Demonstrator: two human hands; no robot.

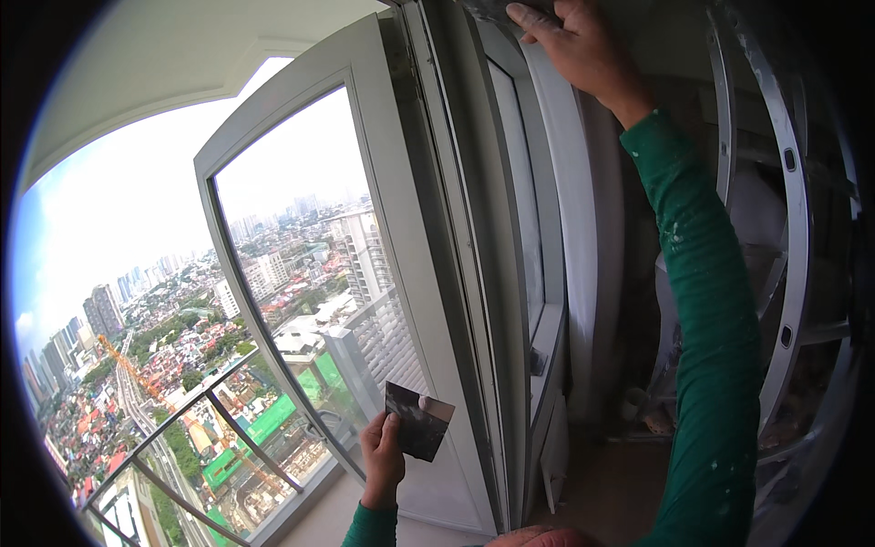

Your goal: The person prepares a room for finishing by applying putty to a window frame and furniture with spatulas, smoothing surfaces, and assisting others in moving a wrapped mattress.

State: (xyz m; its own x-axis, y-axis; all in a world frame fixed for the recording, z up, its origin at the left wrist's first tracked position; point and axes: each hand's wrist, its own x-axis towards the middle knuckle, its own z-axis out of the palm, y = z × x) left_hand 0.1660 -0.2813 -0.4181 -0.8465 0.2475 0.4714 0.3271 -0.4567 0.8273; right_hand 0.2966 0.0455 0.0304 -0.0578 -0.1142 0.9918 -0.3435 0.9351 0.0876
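A thin dark square scraper blade [419,420] was pinched at its near left edge by the left hand [383,456], fingers closed narrow on it, low beside the open door frame [456,273]. It was judged light, stiff, sharp-edged and best gripped there. The right hand [574,46] was pressed high on the frame top, fingers curled; whether anything was held could not be told
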